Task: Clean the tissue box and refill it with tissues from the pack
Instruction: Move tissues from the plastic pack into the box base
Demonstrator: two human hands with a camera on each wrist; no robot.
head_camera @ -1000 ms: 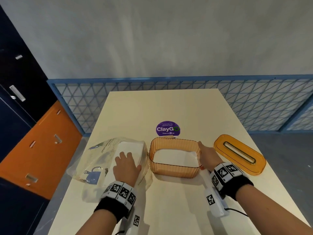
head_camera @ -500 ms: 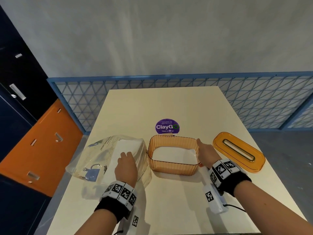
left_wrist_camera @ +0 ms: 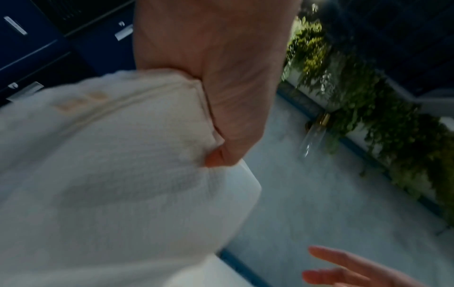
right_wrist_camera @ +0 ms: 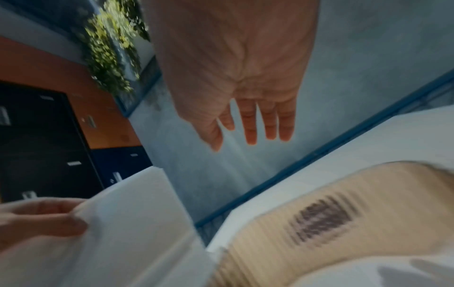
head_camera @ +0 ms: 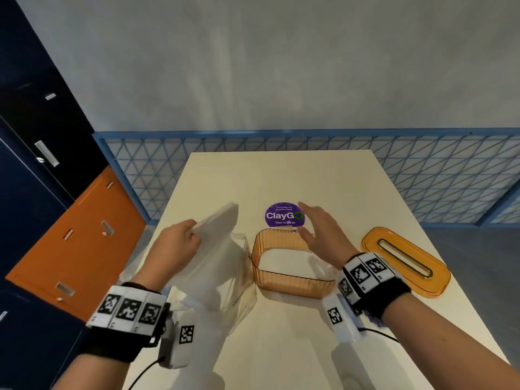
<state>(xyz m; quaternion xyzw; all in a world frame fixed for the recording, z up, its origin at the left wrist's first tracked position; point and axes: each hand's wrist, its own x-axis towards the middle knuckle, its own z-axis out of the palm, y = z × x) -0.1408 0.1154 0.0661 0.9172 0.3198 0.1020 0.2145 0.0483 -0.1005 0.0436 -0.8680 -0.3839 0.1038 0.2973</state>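
Observation:
My left hand [head_camera: 180,243] grips a white stack of tissues [head_camera: 218,223] and holds it tilted above the clear plastic pack [head_camera: 225,280], which lies on the table left of the box. In the left wrist view the tissues [left_wrist_camera: 110,174] fill the frame under my curled fingers [left_wrist_camera: 221,116]. The orange see-through tissue box [head_camera: 284,266] stands without its lid at the table's middle, some white tissue at its bottom. My right hand [head_camera: 318,229] hovers open above the box's far rim, fingers straight [right_wrist_camera: 250,124]. The orange lid [head_camera: 405,260] with its slot lies to the right.
A purple round sticker [head_camera: 283,215] marks the cream table [head_camera: 281,175] behind the box. A blue lattice railing [head_camera: 422,164] runs past the far edge. Dark blue and orange lockers [head_camera: 70,235] stand to the left.
My left hand has gripped the tissue stack and lifted it up out of the pack. My right hand has left the box's right side and risen open above its far rim.

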